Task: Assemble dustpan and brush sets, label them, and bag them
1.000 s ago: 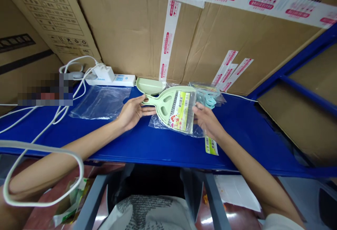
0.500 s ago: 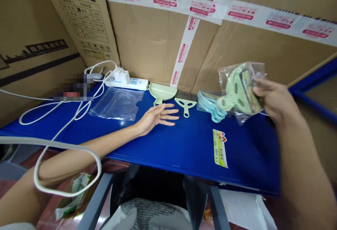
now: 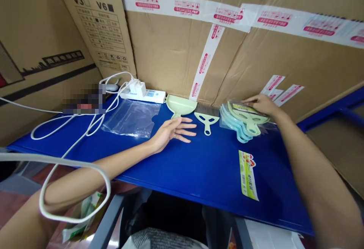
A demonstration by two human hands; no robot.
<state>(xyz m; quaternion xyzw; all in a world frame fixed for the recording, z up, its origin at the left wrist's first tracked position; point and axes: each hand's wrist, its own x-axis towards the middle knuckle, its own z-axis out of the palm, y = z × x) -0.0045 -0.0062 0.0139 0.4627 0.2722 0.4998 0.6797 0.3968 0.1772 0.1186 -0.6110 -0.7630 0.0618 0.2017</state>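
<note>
My left hand (image 3: 167, 135) hovers over or rests on the blue table, fingers spread and empty, just in front of a pale green dustpan (image 3: 182, 104). To its right lies a small green hand brush (image 3: 206, 120) with dark bristles against the cardboard. My right hand (image 3: 264, 105) grips the far edge of a clear-bagged green dustpan-and-brush set (image 3: 250, 119), its fingertips partly hidden. That set lies over a stack of light blue bagged sets (image 3: 233, 125). A yellow-green printed card (image 3: 248, 175) is on the table in front of them.
A flattened clear plastic bag (image 3: 132, 118) lies left of the dustpan. Behind it is a white power strip (image 3: 155, 96) with plugs. A white cable (image 3: 76, 161) loops across my left forearm. Tall cardboard (image 3: 170, 44) stands along the back of the blue table (image 3: 182, 177).
My right hand has brought the bagged green set down and left, onto the light blue stack. My left hand keeps its spread pose. The camera view has shifted slightly.
</note>
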